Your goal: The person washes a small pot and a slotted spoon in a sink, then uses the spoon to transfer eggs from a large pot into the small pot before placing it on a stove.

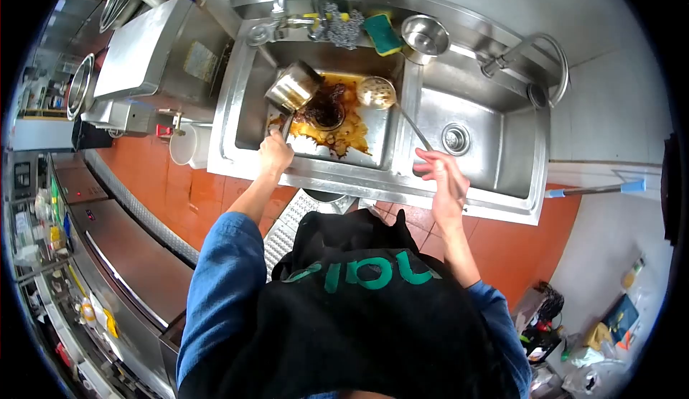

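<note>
My left hand [275,155] is closed on the handle of a metal saucepan [295,87], which is tipped over the left sink basin [252,126]. Dark brown residue [329,109] and amber liquid lie on the floor of that basin, below and right of the pan. In my right hand [446,176] is the long handle of a perforated skimmer [376,92]; some fingers are stretched out along it. The skimmer's round head hangs over the right part of the left basin, apart from the pan.
Behind the basins stand a tap [281,20], a steel scourer [346,29], a green and yellow sponge [385,34] and a metal bowl [425,37]. The right basin [488,105] has a drain and its own curved tap [531,47]. A white bucket [188,145] sits left of the sink.
</note>
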Motion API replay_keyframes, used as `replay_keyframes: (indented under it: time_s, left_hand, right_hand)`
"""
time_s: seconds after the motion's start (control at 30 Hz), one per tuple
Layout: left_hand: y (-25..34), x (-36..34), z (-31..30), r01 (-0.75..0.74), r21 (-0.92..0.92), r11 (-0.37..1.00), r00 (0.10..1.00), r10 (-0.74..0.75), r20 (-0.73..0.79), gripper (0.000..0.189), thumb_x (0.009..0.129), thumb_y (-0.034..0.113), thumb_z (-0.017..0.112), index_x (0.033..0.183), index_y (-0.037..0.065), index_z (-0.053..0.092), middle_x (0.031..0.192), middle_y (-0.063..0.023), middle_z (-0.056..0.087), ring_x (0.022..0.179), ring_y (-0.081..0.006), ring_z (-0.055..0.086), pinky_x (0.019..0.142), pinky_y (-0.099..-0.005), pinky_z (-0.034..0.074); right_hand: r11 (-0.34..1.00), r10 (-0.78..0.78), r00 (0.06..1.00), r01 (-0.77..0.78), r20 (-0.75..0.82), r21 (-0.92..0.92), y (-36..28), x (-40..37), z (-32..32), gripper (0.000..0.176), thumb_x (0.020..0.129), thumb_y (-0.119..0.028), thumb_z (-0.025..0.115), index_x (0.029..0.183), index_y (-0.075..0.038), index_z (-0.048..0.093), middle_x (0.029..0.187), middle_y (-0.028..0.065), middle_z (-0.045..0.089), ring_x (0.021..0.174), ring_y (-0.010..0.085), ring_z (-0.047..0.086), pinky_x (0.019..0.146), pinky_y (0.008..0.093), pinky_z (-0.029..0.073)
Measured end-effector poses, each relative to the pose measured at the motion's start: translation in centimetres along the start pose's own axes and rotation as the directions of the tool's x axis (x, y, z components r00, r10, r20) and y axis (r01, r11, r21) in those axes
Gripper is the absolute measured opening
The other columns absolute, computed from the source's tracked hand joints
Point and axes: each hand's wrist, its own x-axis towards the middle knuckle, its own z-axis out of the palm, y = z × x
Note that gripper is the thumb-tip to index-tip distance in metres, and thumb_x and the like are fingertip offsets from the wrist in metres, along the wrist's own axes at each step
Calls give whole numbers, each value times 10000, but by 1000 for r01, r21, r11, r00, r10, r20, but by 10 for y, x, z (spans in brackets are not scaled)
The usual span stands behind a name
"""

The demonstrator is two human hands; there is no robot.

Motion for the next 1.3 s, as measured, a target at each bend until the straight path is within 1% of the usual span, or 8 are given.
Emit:
replay_keyframes:
  time_s: [0.2, 0.3, 0.4, 0.57, 0.7, 0.87, 1.2, 1.3]
  left_hand:
    - [-29, 3, 7, -86, -323, 943, 996, 72, -55, 295, 740, 176, 667, 857, -48, 514, 689, -201, 590, 667, -355, 606, 583, -437, 479]
    - [8, -28, -66, 588, -807, -45, 804, 143, 578, 176, 847, 157, 584, 753, 70, 464, 567, 22, 405, 434, -51, 352, 361, -210, 286]
    - [3, -49, -58, 703, -666, -251, 710, 305, 635, 192, 862, 184, 572, 749, 92, 448, 564, 39, 369, 423, -41, 316, 364, -197, 258]
    - [28, -79, -58, 641, -663, -387, 767, 366, 527, 192, 878, 203, 549, 768, 98, 433, 556, 40, 363, 407, -38, 321, 351, -189, 268]
    - [30, -85, -43, 607, -674, -421, 794, 358, 492, 186, 883, 178, 536, 759, 96, 426, 531, 31, 358, 388, -50, 323, 340, -202, 270]
    - [49, -97, -57, 547, -680, -489, 833, 236, 501, 151, 891, 149, 514, 789, 77, 430, 523, 33, 357, 387, -45, 320, 344, -202, 262]
    - [85, -105, -72, 526, -721, -451, 804, -13, 594, 192, 861, 139, 560, 788, 77, 393, 556, 15, 393, 387, -59, 355, 338, -215, 321]
    - [92, -98, -72, 542, -739, -401, 788, -63, 612, 203, 847, 131, 574, 796, 77, 385, 572, 8, 406, 390, -63, 362, 339, -227, 331]
  right_hand:
    - [794, -394, 863, 493, 315, -356, -14, 23, 56, 107, 865, -36, 482, 922, 1, 564, 874, 143, 643, 745, 203, 640, 614, 296, 497]
    - [954, -208, 937, 257, 279, -153, -18, 29, 92, 171, 909, -118, 428, 945, -8, 553, 908, 135, 641, 777, 187, 642, 611, 275, 493]
    - [997, 30, 943, -52, 332, 58, -16, 49, 124, 263, 942, -228, 372, 997, -14, 515, 979, 125, 629, 796, 176, 637, 629, 248, 486]
    - [766, 67, 475, 538, 877, -350, -12, 93, 112, 465, 825, -37, 519, 1256, -140, 378, 943, 111, 622, 801, 214, 629, 680, 320, 495]
    - [722, -282, 725, 592, 629, -359, 18, 215, 141, 297, 805, -47, 492, 1098, -91, 491, 914, 148, 610, 695, 288, 617, 654, 352, 487]
    - [304, -706, 376, 926, 600, -223, 119, 334, 258, 167, 758, -172, 545, 846, -37, 588, 791, 183, 605, 791, 366, 581, 674, 431, 465]
    - [448, -337, 400, 864, 852, -229, 43, 238, 214, 287, 845, -300, 513, 726, -44, 567, 688, 180, 578, 666, 378, 559, 588, 444, 452]
    - [808, 586, 199, -68, 785, -586, 36, 169, 154, 490, 849, -480, 501, 842, 5, 567, 682, 134, 619, 569, 167, 625, 426, 278, 484]
